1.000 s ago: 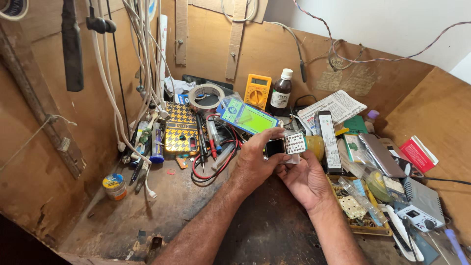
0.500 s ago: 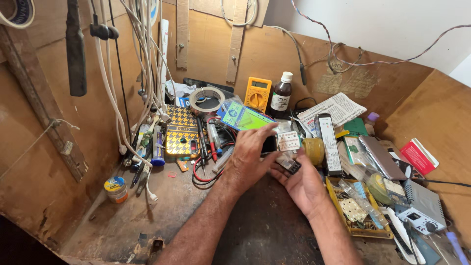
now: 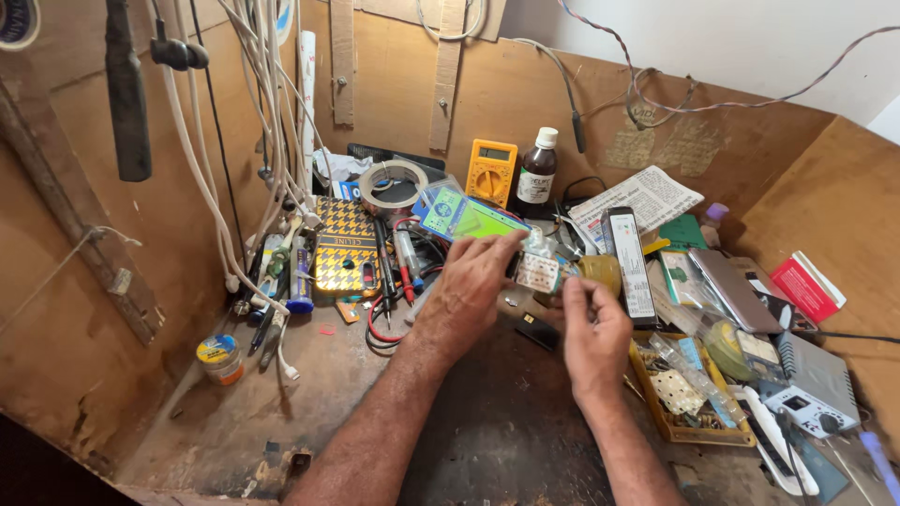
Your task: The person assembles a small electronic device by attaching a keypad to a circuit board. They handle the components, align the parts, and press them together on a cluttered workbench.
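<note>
White perforated circuit board (image 3: 537, 273) between both hands

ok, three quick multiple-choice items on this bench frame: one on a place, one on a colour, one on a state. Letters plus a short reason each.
1. Where does the yellow multimeter stand?
A. left of the brown bottle
B. in the tray on the right
C. on the dark mat

2. What colour is the bottle's cap?
A. red
B. white
C. black

3. What is the left hand doing?
A. lying flat on the bench
B. gripping a hanging cable
C. pinching a small white perforated part

Key: 1 A, it leans at the back wall just left of the bottle. 2 B, the cap shows white. 3 C, its fingers close on the part, with the right hand just beside.
</note>
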